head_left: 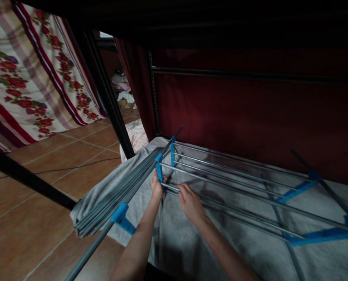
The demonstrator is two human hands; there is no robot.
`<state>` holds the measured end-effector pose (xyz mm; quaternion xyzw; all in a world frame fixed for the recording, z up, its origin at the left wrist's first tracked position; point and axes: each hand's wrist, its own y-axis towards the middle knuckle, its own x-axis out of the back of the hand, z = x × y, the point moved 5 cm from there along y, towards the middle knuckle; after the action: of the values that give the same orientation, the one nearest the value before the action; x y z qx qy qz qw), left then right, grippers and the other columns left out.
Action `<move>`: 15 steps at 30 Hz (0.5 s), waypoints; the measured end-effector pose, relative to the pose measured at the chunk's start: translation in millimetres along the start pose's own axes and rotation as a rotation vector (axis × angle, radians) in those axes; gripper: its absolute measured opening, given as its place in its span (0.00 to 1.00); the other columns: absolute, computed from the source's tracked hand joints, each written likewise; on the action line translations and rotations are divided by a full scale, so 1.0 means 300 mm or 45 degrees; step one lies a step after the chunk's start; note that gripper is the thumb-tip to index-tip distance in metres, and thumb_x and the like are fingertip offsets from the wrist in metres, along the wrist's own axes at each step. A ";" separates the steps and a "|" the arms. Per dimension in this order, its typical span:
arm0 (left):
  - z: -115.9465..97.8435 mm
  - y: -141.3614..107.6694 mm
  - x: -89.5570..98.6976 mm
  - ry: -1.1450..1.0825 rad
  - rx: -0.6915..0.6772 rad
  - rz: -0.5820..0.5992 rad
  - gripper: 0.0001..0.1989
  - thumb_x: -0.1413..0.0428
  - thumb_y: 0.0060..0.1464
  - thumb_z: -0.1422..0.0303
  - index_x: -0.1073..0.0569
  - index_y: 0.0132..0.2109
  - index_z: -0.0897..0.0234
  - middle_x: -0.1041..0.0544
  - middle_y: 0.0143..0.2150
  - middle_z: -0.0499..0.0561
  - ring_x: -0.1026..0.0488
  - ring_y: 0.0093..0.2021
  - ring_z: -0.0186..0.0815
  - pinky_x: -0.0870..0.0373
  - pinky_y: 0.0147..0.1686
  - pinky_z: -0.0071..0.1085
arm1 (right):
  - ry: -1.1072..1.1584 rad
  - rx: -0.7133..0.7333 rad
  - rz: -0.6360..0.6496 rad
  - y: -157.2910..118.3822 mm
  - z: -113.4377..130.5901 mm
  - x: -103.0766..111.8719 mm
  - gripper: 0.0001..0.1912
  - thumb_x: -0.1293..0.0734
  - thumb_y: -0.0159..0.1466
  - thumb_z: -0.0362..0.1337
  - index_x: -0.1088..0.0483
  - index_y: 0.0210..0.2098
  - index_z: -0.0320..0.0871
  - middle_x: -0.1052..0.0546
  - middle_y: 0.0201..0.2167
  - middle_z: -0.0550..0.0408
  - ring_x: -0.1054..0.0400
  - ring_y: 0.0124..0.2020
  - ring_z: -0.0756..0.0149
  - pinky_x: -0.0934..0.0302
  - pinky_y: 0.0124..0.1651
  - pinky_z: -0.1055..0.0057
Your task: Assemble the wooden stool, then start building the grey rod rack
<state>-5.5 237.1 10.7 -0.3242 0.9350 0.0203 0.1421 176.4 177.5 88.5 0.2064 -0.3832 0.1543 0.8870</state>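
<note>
My left hand (156,186) is closed around the lower end of a blue plastic bracket (159,168). That bracket sits on a long grey pole (141,183) of a partly assembled metal rack. My right hand (189,200) grips a thin metal rod (170,188) whose end meets the bracket beside my left fingers; whether it is inserted I cannot tell. Along the same pole sit another blue bracket (172,152) farther off and a nearer blue bracket (123,218). Several metal rods (238,186) run right to a blue bracket (323,236).
A bundle of loose grey rods (118,195) lies left of the pole on a grey blanket (174,230). Black frame posts (109,93) and a dark red curtain (235,113) enclose the space. A cable (77,167) crosses the tiled floor (59,156); floral fabric (45,70) hangs beyond.
</note>
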 end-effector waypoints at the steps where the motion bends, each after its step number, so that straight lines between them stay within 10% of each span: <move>1: -0.002 -0.002 0.000 -0.018 0.002 -0.001 0.30 0.54 0.54 0.43 0.30 0.22 0.65 0.32 0.17 0.48 0.37 0.18 0.31 0.40 0.20 0.28 | -0.101 0.014 0.069 0.034 0.025 -0.030 0.19 0.48 0.68 0.33 0.35 0.55 0.45 0.28 0.52 0.49 0.33 0.52 0.63 0.40 0.55 0.69; 15: 0.025 0.020 0.025 -0.069 0.027 -0.073 0.27 0.47 0.46 0.40 0.32 0.24 0.63 0.32 0.20 0.46 0.38 0.20 0.31 0.36 0.23 0.30 | -0.471 0.120 0.400 0.185 0.081 -0.190 0.21 0.51 0.71 0.36 0.42 0.61 0.50 0.40 0.66 0.52 0.32 0.54 0.61 0.38 0.53 0.62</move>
<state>-13.0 238.3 0.9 -0.3487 0.9213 0.0150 0.1713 99.9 207.2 75.2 0.2101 -0.5590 0.2676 0.7561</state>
